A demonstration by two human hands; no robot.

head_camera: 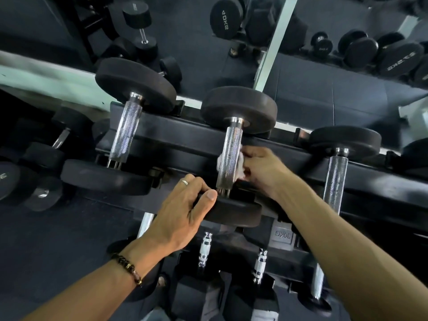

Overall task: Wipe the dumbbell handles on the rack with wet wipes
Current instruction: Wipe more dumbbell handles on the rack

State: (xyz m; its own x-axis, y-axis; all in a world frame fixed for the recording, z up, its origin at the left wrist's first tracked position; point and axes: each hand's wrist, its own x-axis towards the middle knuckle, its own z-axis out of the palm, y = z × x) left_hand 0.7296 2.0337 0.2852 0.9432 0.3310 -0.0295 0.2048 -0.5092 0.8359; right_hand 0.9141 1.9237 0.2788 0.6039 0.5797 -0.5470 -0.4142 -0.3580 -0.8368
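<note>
Chrome, knurled, the middle handle runs between two black rubber heads on the top shelf of the rack. The right hand curls its fingers under and behind this handle, pressing a white wipe against its right side; the wipe shows as a crumpled patch on both sides of the bar. The left hand grips the near head of the same dumbbell, thumb on top, fingers wrapped over the edge. It wears a ring, and a bead bracelet sits on the wrist.

Just to the left lies a second dumbbell, to the right a third; both handles are bare and untouched. Lower shelves hold more chrome handles, partly covered by the forearms and the top shelf. A plate under the shelf reads 30KG.

Behind the rack a mirror repeats floor mats and more weights, including one marked 40KG in reverse. The right fingertips are hidden behind the handle, and most of the wipe is covered by the hand. Dumbbells at far left are dark and blurred.
</note>
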